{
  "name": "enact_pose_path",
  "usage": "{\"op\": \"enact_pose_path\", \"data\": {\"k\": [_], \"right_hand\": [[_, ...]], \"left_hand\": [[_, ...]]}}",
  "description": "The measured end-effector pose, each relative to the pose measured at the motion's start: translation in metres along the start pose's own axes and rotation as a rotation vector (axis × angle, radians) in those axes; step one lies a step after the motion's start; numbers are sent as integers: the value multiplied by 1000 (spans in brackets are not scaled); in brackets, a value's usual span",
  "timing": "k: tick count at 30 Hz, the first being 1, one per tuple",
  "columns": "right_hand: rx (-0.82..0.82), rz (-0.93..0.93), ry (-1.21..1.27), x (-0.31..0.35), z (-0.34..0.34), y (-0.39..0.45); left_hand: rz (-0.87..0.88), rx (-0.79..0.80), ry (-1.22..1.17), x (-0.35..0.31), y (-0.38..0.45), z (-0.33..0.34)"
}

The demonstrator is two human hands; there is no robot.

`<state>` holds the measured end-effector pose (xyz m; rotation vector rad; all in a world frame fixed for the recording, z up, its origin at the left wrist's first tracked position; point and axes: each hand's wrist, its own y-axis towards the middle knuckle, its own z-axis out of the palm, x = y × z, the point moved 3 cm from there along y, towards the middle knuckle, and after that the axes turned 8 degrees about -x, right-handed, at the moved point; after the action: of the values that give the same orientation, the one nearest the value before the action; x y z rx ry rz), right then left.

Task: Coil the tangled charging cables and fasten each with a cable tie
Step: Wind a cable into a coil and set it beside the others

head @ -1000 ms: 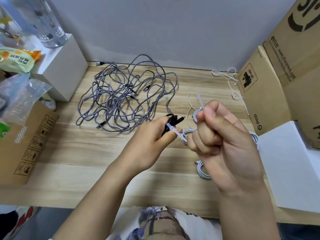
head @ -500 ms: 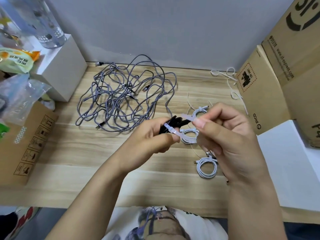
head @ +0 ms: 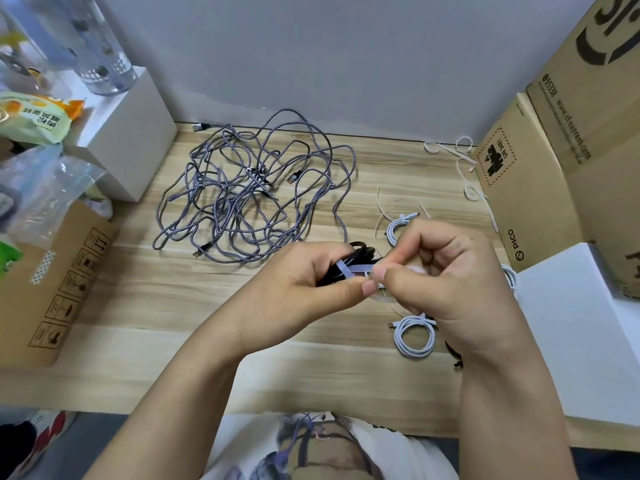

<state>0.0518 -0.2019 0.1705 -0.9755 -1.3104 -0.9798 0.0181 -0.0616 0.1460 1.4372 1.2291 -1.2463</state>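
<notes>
My left hand (head: pixel 304 289) grips a coiled black cable (head: pixel 360 258) above the middle of the wooden table (head: pixel 145 306). A white cable tie (head: pixel 353 271) wraps round that coil, and my right hand (head: pixel 446 275) pinches the tie's end right beside my left thumb. A big tangle of grey braided cables (head: pixel 249 195) lies spread behind my hands. Coiled white cables lie tied on the table: one (head: pixel 414 336) under my right wrist, another (head: pixel 398 226) behind my right hand.
Loose white ties (head: pixel 464 161) lie at the back right by a cardboard box (head: pixel 526 188). A white box (head: pixel 581 334) sits at the right, another white box (head: pixel 121 133) with a bottle on it at the back left, a cardboard box (head: pixel 52 282) at the left.
My right hand has come down from its raised position and bent the tie's tail over toward my left thumb. The left hand has kept its hold on the black coil.
</notes>
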Motion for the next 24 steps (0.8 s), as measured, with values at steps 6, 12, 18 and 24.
{"op": "enact_pose_path", "data": {"k": [6,12,18,24], "right_hand": [[57,-22,-9,4,4,-2],[120,-13,-178,-8,5,0],[23,-89,-304,-24,8,12],[-386,-289,-328,-28,-1,24]], "left_hand": [[-18,12,57,2,0,-1],[-15,-24,200,2,-1,1],[-103,-180,91,12,7,7],[-229,-95,-457,22,9,8]]}}
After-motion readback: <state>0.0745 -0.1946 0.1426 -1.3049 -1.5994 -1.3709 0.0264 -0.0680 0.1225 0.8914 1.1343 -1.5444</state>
